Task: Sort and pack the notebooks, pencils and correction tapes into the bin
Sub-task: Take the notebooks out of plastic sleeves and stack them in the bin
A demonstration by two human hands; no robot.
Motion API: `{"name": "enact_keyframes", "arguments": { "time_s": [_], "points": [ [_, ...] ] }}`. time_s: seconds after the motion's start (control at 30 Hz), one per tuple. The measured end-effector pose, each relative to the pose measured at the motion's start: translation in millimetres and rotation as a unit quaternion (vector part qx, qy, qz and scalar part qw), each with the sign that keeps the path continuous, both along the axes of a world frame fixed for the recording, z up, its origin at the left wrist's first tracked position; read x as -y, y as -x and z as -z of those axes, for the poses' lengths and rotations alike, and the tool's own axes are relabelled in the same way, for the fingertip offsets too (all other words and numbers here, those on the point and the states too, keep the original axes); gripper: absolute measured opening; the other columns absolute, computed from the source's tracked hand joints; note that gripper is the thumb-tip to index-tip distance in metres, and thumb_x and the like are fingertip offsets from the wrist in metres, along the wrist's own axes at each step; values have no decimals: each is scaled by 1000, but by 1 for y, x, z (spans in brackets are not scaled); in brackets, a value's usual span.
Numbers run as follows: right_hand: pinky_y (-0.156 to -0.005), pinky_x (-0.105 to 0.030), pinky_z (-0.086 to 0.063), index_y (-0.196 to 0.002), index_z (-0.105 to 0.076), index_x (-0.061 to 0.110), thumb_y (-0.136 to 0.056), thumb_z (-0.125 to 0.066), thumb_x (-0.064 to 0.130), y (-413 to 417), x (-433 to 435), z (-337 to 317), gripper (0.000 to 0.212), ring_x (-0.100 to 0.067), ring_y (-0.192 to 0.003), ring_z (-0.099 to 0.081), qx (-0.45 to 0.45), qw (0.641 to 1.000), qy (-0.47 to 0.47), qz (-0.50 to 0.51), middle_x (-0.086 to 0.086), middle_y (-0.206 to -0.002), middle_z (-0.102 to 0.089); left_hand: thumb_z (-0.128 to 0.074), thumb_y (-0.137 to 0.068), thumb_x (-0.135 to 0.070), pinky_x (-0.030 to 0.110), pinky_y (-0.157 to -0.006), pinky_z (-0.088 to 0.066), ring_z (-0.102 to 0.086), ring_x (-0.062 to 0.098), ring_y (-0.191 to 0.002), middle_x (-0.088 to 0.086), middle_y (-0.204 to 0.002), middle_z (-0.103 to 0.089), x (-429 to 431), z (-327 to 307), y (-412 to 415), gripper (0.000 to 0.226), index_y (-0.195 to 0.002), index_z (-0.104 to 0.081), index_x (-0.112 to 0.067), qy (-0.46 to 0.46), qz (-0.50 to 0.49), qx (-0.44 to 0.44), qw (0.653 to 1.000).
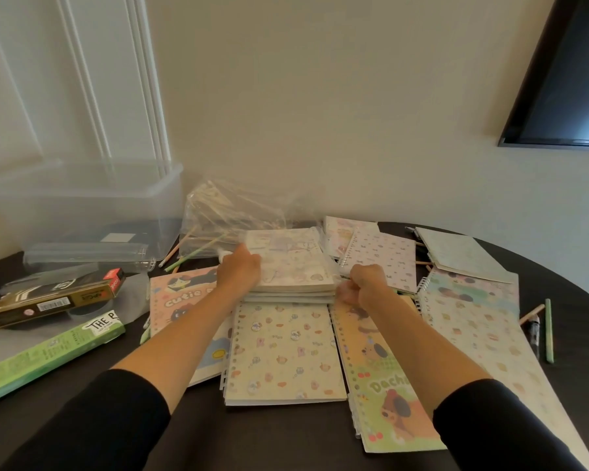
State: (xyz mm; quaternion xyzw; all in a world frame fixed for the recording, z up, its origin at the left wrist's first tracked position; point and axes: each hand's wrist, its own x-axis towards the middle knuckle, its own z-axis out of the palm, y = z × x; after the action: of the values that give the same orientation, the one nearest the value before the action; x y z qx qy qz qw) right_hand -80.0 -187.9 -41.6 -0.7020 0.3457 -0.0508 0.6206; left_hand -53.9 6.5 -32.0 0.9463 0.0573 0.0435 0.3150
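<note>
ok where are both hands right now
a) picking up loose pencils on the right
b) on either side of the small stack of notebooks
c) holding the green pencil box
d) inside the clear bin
b: the left hand and right hand grip opposite sides of the stack of notebooks, apart from the clear bin.

Both arms wear black long sleeves, the left sleeve and the right sleeve pushed up so the forearms are bare. The left hand and right hand carry no rings, watch or gloves.
</note>
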Motion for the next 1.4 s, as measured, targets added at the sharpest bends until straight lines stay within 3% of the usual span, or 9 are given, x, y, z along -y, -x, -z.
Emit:
{"name": "enact_keyframes", "arguments": {
  "time_s": [0.17, 0.3, 0.43, 0.57, 0.77, 0.93, 1.1, 1.27, 1.4],
  "points": [
    [-44, -35, -49, -81, -45, -2, -93, -37, -3, -2, 5, -11, 14, -27, -54, -54, 15, 997, -78, 4, -17, -65, -50, -60, -86, -38, 37, -89, -41, -49, 33, -116, 16, -129, -50, -1, -7, -16, 59, -129, -41, -2, 60, -10, -35, 998],
    [-33, -33, -49, -105, -45, -3, -95, -36, -4, 1, 6, -28, 14, -30, -51, -60, 29, 988, -154, -4, -23, -77, -58, -73, -78, -19, 39, -94, -47, -52, 33, -114, 21, -130, -48, -5, -23, -30, 75, -135, -31, 5, 268, -35, -77, 960],
    [-85, -23, -52, -106, -43, -9, -99, -29, 1, 5, 9, -41, 19, -22, -44, -59, 42, 972, -230, -28, -23, -85, -69, -59, -88, -23, 25, -49, -37, -45, 16, -62, 8, -81, -48, -4, -32, -30, 25, -105, -48, -7, 303, -13, -160, 939],
    [-32, -20, -42, -72, -39, 1, -94, -30, -5, 8, 14, -37, 25, -20, -41, -47, 42, 958, -283, 5, -18, -51, -53, -52, -92, -23, 25, -44, -46, -51, 17, -60, 8, -76, -54, -1, -29, -29, 18, -102, -48, -9, 356, -9, -199, 913],
    [-48, -19, -20, -65, -38, 9, -92, -29, -3, 9, 9, -8, 31, -10, -39, -22, 67, 933, -353, -32, -5, -46, -34, -53, -92, -13, 23, -28, -44, -56, 15, -30, 11, -71, -56, 2, -22, -29, 17, -106, -48, -5, 461, -20, -175, 870],
    [-52, -18, -40, -79, -50, 3, -90, -45, 0, 8, 5, -11, 12, -11, -48, -45, 40, 944, -328, -11, -9, -69, -49, -52, -93, -13, 25, -27, -43, -57, 19, -33, 12, -70, -55, 2, -25, -23, 14, -82, -49, -4, 494, -30, -177, 851],
    [-86, -35, -50, -119, -49, 2, -88, -44, 17, 24, -4, -15, 35, -29, -105, -56, 120, 908, -400, 26, -22, -116, -52, -50, -94, -14, 37, -68, -50, -53, 22, -61, 13, -75, -53, 9, -26, -22, 17, -80, -46, -4, 518, -44, -168, 837],
    [-91, -37, -47, -127, -49, 7, -87, -49, 53, 32, -18, -11, 61, -29, -114, -52, 186, 860, -474, -28, -16, -122, -55, -45, -95, -13, 25, -42, -46, -51, 18, -60, 8, -78, -53, 26, -18, -13, 8, -94, -47, -6, 513, -37, -131, 847],
    [-86, -42, -48, -119, -49, 11, -83, -65, 34, 32, -33, -17, 45, -29, -108, -53, 189, 871, -454, -18, -13, -114, -57, -42, -95, -21, 27, -51, -31, -39, 16, -58, 6, -77, -44, 38, -15, -1, 16, -90, -47, -7, 441, -36, -84, 893]
  ]
}}
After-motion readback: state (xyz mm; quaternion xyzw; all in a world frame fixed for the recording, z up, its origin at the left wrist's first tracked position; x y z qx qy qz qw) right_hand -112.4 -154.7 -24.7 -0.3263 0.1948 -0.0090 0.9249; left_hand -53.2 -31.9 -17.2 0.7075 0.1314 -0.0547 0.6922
